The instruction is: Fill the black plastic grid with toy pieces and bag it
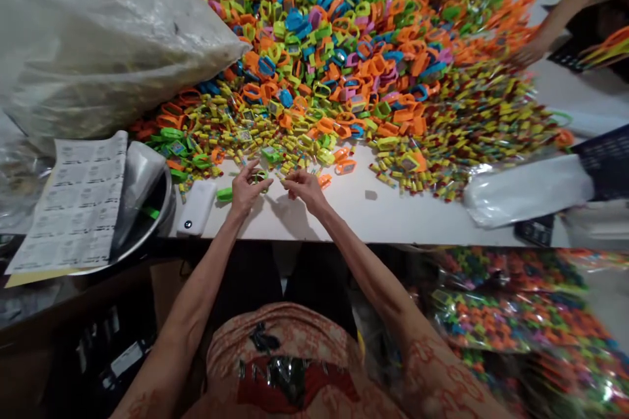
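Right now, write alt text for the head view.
A person's left hand holds a green plastic piece, the right hand close beside it, at the edge of a colourful heap of plastic pieces on a white table.

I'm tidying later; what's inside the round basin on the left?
A green piece shows inside, beside a translucent bag; the printed sheet covers the left part, hiding what's beneath.
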The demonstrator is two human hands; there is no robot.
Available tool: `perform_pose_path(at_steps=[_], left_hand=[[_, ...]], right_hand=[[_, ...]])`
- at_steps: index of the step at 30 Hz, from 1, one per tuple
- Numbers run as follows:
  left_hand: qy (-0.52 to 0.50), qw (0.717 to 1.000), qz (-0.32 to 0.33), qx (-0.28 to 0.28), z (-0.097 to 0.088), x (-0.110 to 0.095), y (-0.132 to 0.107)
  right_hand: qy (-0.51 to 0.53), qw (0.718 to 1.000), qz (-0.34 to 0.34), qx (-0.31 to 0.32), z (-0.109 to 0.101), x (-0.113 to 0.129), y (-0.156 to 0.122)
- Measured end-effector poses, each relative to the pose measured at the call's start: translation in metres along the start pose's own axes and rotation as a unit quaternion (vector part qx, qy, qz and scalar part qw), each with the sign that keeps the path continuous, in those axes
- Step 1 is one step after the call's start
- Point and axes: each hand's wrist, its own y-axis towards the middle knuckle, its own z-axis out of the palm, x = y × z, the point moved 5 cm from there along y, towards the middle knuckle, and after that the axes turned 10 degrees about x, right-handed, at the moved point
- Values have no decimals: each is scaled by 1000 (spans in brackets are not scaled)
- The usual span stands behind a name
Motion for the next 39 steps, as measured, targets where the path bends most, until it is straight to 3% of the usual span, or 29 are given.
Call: perform_pose_path(at_steps=[6, 12, 22, 28, 39], left_hand=[[-54, 995, -60, 54, 23, 6, -41], [-45, 997, -58, 9, 26, 21, -58], [-61, 991, -59, 108, 32, 13, -72], [-87, 985, -103, 111, 36, 8, -77], [-53, 985, -125, 104, 35, -5, -75]], right_hand=[[39, 994, 40, 90, 26, -5, -27], [105, 994, 25, 27, 12, -9, -35], [109, 992, 11, 69, 12, -3, -41], [129, 988, 5, 79, 11, -6, -43], [156, 982, 29, 103, 10, -7, -44]])
